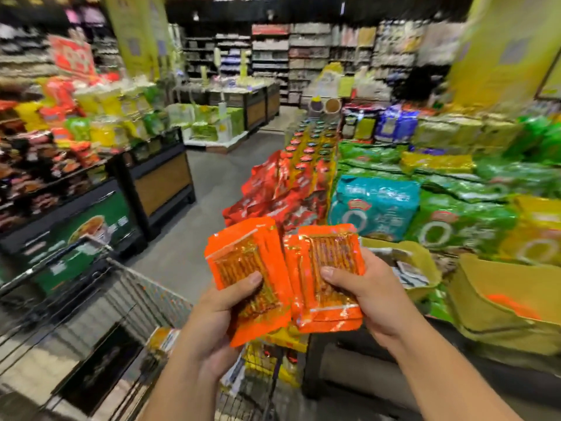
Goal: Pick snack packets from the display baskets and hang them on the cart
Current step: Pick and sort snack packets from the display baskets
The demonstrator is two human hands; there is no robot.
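- Two banks of displays hem in a grey floor aisle that runs straight ahead. It is open down the middle as far as the blurred shelves at the back.
- On the left, a dark stand with wood panels pushes its corner into the aisle, and its top is heaped with bags.
- On the right, the surface is crowded to its edge. Red packs spill toward the aisle, with a teal bag just beside them and green bags further along.
- Low on the right, a yellow box stands open with its near rim sagging.
- The cart sits low on the left, its wire wall slanting toward the left forearm. Yellow packs show at its right side, beneath the hands.
- The left hand grips the left packets, an orange bunch held upright and tipped a little leftward. The thumb lies across the front and the fingers are hidden behind.
- The right hand grips the right packets, also orange, with the thumb pressed on the front face.
- The two bunches meet at their inner edges, and the right one overlaps the left low down.
- Both bunches are held above the cart's right side, between the cart and the crowded surface, and touch neither.
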